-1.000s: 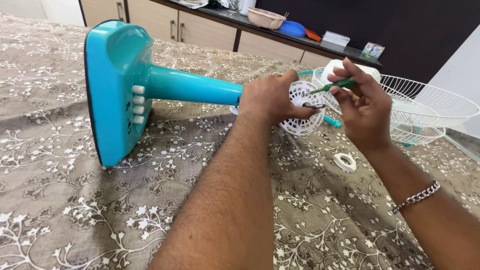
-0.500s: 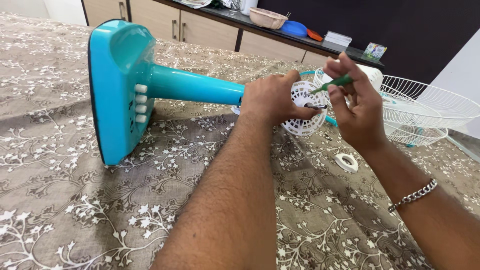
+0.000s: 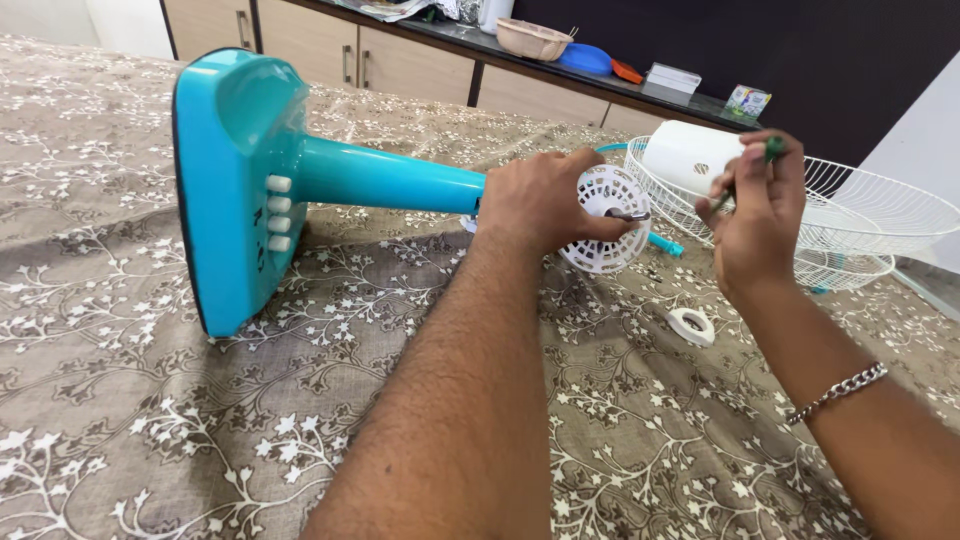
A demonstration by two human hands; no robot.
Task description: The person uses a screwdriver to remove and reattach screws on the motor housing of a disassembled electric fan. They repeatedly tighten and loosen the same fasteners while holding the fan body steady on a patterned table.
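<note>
The right hand (image 3: 755, 215) has pulled back from the fan's motor housing (image 3: 603, 218), lifting the green screwdriver (image 3: 765, 158) up and to the right, well clear of the white vented face it was working at a moment ago. The shaft on that face is now exposed. The screwdriver sits upright in a closed grip, fingers curled round it, wrist bent back. The left hand (image 3: 545, 200) has not shifted: its forearm reaches across the patterned cloth (image 3: 150, 420), and its grip is wrapped round the housing where it meets the teal stem (image 3: 390, 180). The fan lies on its side, base (image 3: 225, 190) to the left. A small white ring (image 3: 691, 325) lies beside the right wrist, with the wire grille (image 3: 880, 215) behind.
</note>
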